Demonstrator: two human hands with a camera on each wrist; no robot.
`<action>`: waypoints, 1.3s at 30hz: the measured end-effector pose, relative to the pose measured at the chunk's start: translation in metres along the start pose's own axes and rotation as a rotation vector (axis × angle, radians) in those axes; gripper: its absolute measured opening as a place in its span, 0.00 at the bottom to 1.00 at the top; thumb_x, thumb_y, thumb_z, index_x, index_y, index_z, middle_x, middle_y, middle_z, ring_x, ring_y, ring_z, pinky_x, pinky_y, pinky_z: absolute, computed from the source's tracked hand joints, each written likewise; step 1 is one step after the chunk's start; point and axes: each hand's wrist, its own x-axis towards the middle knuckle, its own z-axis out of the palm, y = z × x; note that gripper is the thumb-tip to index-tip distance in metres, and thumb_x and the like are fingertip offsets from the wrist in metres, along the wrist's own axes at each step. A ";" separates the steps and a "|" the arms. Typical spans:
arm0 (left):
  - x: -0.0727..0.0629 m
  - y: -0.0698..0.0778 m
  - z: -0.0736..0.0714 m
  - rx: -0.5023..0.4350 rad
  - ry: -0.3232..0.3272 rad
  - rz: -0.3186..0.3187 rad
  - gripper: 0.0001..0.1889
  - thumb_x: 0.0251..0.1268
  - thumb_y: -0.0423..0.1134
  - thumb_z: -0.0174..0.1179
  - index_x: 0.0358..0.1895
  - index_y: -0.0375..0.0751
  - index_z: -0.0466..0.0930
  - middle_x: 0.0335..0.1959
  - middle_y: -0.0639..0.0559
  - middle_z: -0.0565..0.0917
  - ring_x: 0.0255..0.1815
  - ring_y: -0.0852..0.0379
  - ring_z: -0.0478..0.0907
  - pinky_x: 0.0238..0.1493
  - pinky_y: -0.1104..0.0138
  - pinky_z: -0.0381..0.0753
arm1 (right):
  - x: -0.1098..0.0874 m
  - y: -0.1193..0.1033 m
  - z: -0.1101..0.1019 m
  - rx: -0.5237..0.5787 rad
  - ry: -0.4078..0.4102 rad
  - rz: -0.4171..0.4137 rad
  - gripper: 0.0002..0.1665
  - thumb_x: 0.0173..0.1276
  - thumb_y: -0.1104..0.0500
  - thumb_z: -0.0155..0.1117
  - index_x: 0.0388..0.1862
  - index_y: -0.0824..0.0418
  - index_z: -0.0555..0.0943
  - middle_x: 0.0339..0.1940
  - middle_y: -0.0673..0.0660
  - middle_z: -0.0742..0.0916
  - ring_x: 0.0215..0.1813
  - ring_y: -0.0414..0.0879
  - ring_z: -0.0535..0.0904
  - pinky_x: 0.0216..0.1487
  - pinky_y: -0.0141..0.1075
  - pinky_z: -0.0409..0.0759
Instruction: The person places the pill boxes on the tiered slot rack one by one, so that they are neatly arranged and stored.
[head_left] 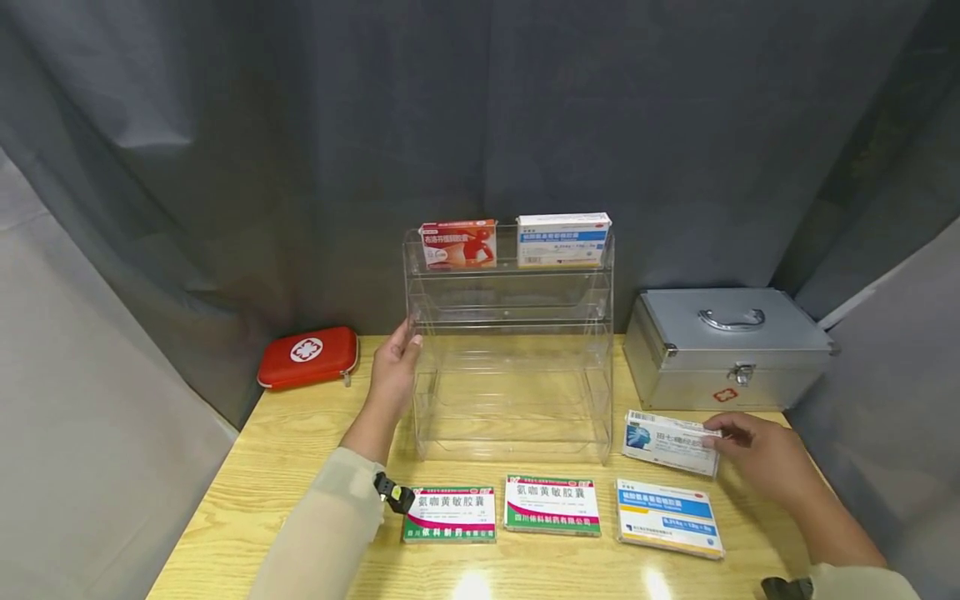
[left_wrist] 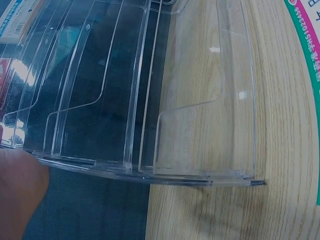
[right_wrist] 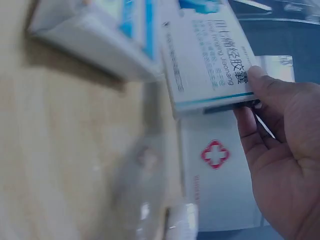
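Observation:
A clear acrylic tiered rack (head_left: 513, 450) stands mid-table. My left hand (head_left: 393, 367) grips its left side edge, thumb toward the front; the left wrist view shows only part of this hand (left_wrist: 22, 187) at the rack's side. On the top tier sit a red medicine box (head_left: 459, 245) and a white-and-blue medicine box (head_left: 562, 241). At the rack's right, my right hand (head_left: 757, 446) pinches the right end of a white medicine box (head_left: 670, 444) with a blue picture. In the right wrist view, the thumb lies on the face of that box (right_wrist: 207, 55), fingers beneath.
Along the front lie two green-and-pink medicine boxes (head_left: 450, 514) (head_left: 552, 505) and another white-and-blue box (head_left: 667, 518). A silver metal case (head_left: 731, 350) stands behind my right hand. A red zip pouch (head_left: 310, 358) lies back left. Grey curtains (head_left: 360, 150) hang behind the table.

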 end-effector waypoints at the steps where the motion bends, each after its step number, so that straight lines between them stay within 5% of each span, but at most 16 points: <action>1: 0.000 0.000 0.000 -0.001 0.000 0.002 0.28 0.89 0.37 0.53 0.86 0.46 0.64 0.87 0.49 0.66 0.90 0.47 0.57 0.91 0.52 0.55 | -0.001 -0.005 -0.004 0.021 0.012 0.003 0.12 0.77 0.51 0.75 0.52 0.55 0.90 0.47 0.60 0.93 0.44 0.40 0.82 0.36 0.32 0.79; 7: 0.000 0.001 -0.002 -0.002 0.000 0.011 0.28 0.89 0.36 0.53 0.86 0.45 0.65 0.87 0.48 0.66 0.90 0.47 0.57 0.91 0.51 0.55 | 0.002 -0.039 -0.031 0.145 0.111 -0.023 0.13 0.80 0.49 0.72 0.54 0.55 0.91 0.54 0.59 0.93 0.45 0.16 0.76 0.37 0.19 0.78; 14: 0.002 0.001 -0.006 0.000 0.001 0.010 0.29 0.89 0.36 0.52 0.86 0.45 0.64 0.87 0.48 0.65 0.90 0.46 0.56 0.91 0.51 0.55 | 0.021 -0.099 -0.055 0.356 0.184 -0.028 0.19 0.81 0.49 0.70 0.63 0.57 0.87 0.45 0.33 0.90 0.41 0.33 0.82 0.35 0.25 0.83; 18: 0.004 0.001 -0.007 0.001 0.008 0.005 0.29 0.89 0.36 0.53 0.86 0.46 0.64 0.88 0.47 0.64 0.90 0.44 0.57 0.91 0.50 0.54 | 0.046 -0.140 -0.051 0.488 0.234 -0.066 0.19 0.80 0.52 0.72 0.63 0.57 0.88 0.52 0.31 0.88 0.46 0.33 0.84 0.40 0.22 0.84; 24: 0.005 -0.002 -0.006 0.007 0.000 0.002 0.29 0.89 0.35 0.52 0.87 0.44 0.62 0.88 0.47 0.63 0.90 0.44 0.56 0.90 0.51 0.55 | 0.088 -0.207 -0.032 0.645 0.303 -0.185 0.14 0.76 0.58 0.75 0.56 0.62 0.91 0.53 0.44 0.93 0.46 0.32 0.86 0.44 0.19 0.84; 31: 0.003 -0.001 -0.003 0.022 0.010 0.008 0.29 0.88 0.34 0.53 0.86 0.44 0.64 0.86 0.43 0.65 0.88 0.42 0.60 0.89 0.50 0.60 | 0.124 -0.265 -0.013 0.579 0.319 -0.248 0.14 0.78 0.54 0.73 0.57 0.58 0.91 0.60 0.56 0.92 0.52 0.35 0.87 0.49 0.19 0.83; 39: 0.004 -0.004 -0.003 0.015 0.002 0.012 0.29 0.88 0.35 0.54 0.86 0.44 0.63 0.88 0.47 0.64 0.89 0.43 0.58 0.89 0.51 0.60 | 0.160 -0.295 0.022 0.493 0.262 -0.251 0.14 0.79 0.54 0.72 0.58 0.57 0.91 0.60 0.56 0.92 0.58 0.49 0.90 0.52 0.29 0.87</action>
